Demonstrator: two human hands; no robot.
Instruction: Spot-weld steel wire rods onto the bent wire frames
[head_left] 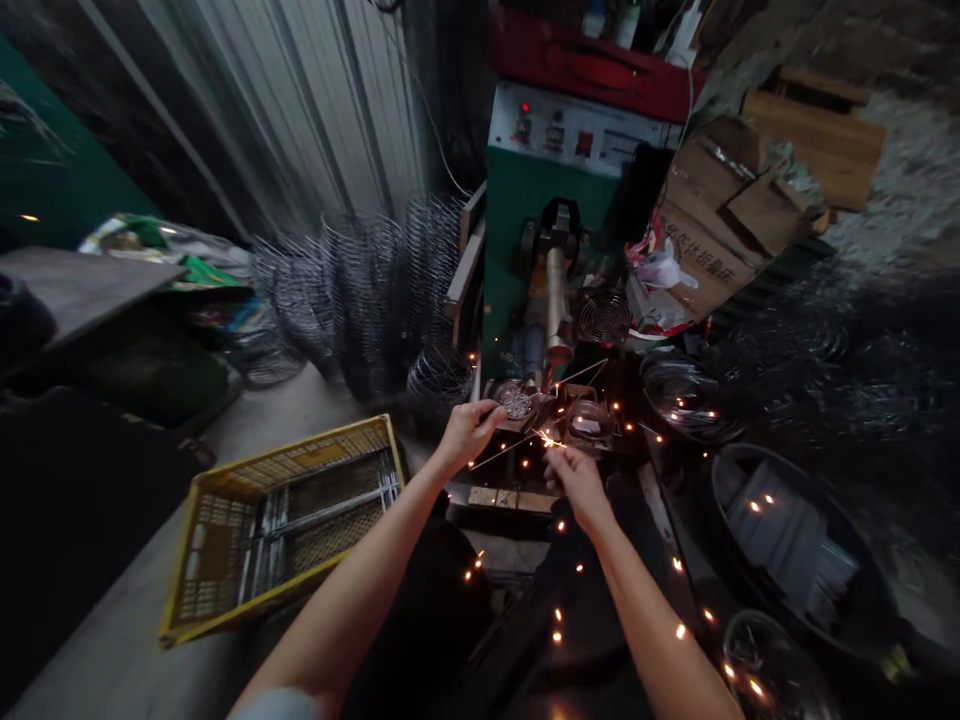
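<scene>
My left hand [471, 432] is closed in a pinch beside a round dish [514, 402] of small shiny metal bits. What its fingers grip is too small to make out. My right hand [576, 482] is also closed, its fingertips just below a bright burst of sparks [549, 440]. Whatever it grips is hidden by the fingers and glare. Ahead of both hands stands a green welding machine [517, 230] with a thick metal arm [556, 300] pointing down. A thin wire frame [581, 374] shows near its tip. Right of the sparks sits a small dark container [591, 422].
A yellow plastic crate [292, 450] with metal wire frames stands at left. Stacks of wire baskets [360, 290] line the metal wall. Coiled wire rings [686, 395] and a black tub [799, 540] of grey strips are at right, below a cardboard box [720, 235]. Sparks scatter widely.
</scene>
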